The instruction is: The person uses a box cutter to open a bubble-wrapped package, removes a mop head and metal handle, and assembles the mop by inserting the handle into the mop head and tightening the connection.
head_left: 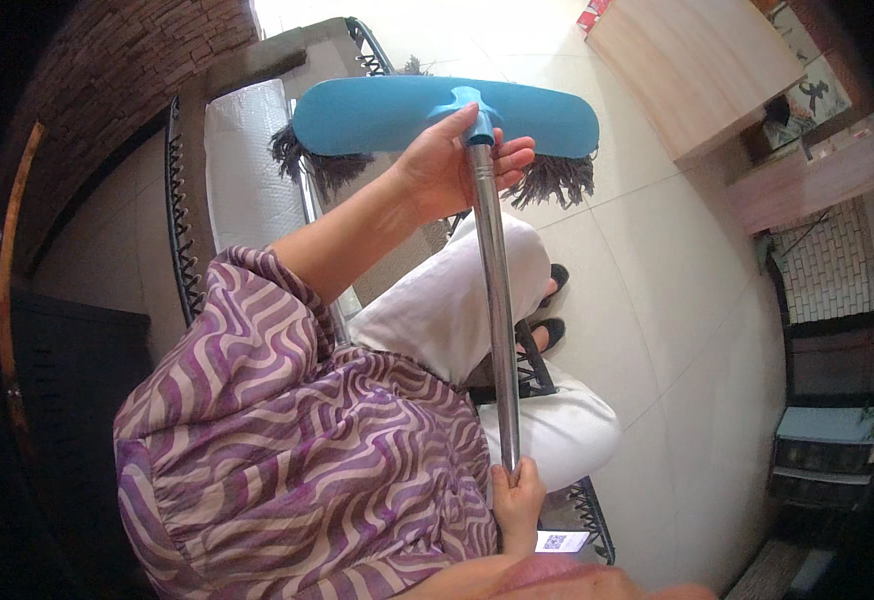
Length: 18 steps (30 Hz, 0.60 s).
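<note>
A pale tiled floor [677, 300] fills the right of the scene, with a light wooden cabinet [697, 60] at the far right. On the left runs a metal-framed lounge chair with a white cushion [242, 170], where the person sits in a purple wavy-striped top [297, 450] and white trousers [457, 300]. A flat blue plastic mop head with dark grey fringe [377, 115] is held up at the far centre, its silver metal pole [497, 300] running toward the near side. The left hand [447, 160] has its grip closed around the pole just under the mop head. The right hand [519, 505] has its grip wrapped around the pole's near end.
</note>
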### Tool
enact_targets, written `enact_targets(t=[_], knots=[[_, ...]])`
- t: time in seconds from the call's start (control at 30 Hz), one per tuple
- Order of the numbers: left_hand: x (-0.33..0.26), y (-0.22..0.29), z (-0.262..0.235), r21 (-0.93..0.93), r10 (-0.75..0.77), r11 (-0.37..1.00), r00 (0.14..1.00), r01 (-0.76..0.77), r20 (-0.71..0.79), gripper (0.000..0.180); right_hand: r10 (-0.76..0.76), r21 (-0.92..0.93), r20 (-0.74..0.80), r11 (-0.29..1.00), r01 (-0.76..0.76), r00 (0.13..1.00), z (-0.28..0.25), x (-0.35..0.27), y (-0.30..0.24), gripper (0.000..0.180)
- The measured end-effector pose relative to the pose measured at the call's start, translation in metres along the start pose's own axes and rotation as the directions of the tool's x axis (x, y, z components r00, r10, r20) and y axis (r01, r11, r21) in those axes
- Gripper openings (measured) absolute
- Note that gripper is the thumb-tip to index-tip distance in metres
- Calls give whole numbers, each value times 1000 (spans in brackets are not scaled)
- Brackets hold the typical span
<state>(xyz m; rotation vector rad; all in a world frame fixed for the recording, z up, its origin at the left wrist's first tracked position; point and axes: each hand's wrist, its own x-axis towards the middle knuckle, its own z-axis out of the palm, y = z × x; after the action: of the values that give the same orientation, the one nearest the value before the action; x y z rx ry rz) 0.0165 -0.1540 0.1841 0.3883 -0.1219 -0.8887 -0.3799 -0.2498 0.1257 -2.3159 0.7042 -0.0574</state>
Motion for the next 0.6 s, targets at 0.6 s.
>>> enact_targets(t=[0.6], knots=[[-9, -6, -7, 363, 109, 922, 990, -133, 87, 39, 61, 480, 310, 851, -212, 949, 4, -11, 4, 34]])
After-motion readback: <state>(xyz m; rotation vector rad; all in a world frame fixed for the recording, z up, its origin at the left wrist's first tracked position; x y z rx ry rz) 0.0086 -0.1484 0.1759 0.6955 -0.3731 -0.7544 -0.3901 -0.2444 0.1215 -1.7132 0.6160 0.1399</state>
